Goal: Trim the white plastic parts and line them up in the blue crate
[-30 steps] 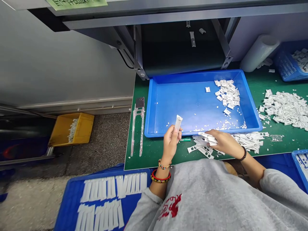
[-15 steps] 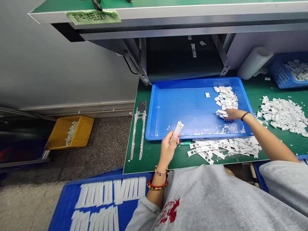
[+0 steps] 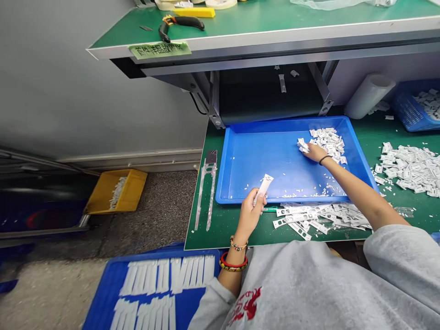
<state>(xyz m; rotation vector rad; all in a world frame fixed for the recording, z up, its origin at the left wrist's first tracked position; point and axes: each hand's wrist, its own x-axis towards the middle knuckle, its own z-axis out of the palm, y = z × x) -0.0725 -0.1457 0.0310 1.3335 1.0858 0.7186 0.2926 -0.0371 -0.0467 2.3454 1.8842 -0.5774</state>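
Note:
My left hand (image 3: 250,211) is closed around a flat white plastic strip (image 3: 264,185), which slants up over the near rim of the blue tray (image 3: 254,156). Inside that tray my right hand (image 3: 315,152) pinches a few small white plastic pieces (image 3: 302,145) in its fingertips; how many is unclear. Just right of these fingers lies a heap of similar pieces (image 3: 332,142). Tiny white scraps (image 3: 319,190) are scattered along the tray's near side. In front of the tray, long white strips with cutouts (image 3: 302,217) lie in a loose pile beside a green pen (image 3: 270,209).
A large white heap (image 3: 412,167) covers the bench at right, before a blue basket (image 3: 410,114) and a white roll (image 3: 369,96). The shelf (image 3: 261,23) overhangs a dark conveyor belt (image 3: 254,94). Low at left are a blue tray of strips (image 3: 103,293) and a yellow bin (image 3: 134,197).
My right hand has moved left and away from me within the tray, to where a lone piece lay. The left hand still holds its strip. My view has shifted slightly left and up.

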